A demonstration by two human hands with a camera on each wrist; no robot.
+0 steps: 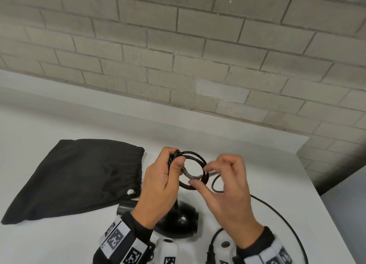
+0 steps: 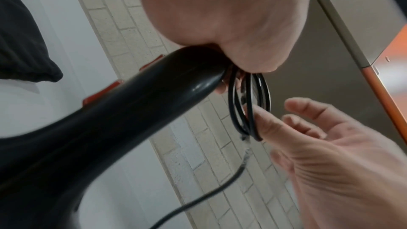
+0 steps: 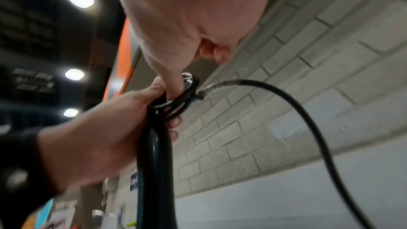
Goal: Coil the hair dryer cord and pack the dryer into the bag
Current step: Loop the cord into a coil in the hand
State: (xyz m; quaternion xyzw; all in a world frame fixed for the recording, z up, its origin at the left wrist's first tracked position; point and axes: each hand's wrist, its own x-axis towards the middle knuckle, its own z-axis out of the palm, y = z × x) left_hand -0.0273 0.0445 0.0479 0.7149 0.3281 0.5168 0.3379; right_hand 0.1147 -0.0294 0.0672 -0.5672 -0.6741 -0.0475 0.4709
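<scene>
Cord half coiled above the dryer, bag waiting on the table.

A white table [image 1: 257, 164] stands against a grey brick wall [image 1: 198, 45]. On its left lies the black drawstring bag [image 1: 75, 176], flat, mouth facing right. Just right of it, at the near edge, the black hair dryer [image 1: 178, 220] stands with its handle rising into the left hand [image 1: 158, 186], whose fingers are curled around the handle top and the gathered loops of the cord [image 1: 193, 169], thumb pressed on the bundle. The right hand [image 1: 227, 184] has fingers loosely spread; its forefinger and thumb touch the right side of the coil, though whether they pinch it I cannot tell. The loose cord tail curves away right across the table.
</scene>
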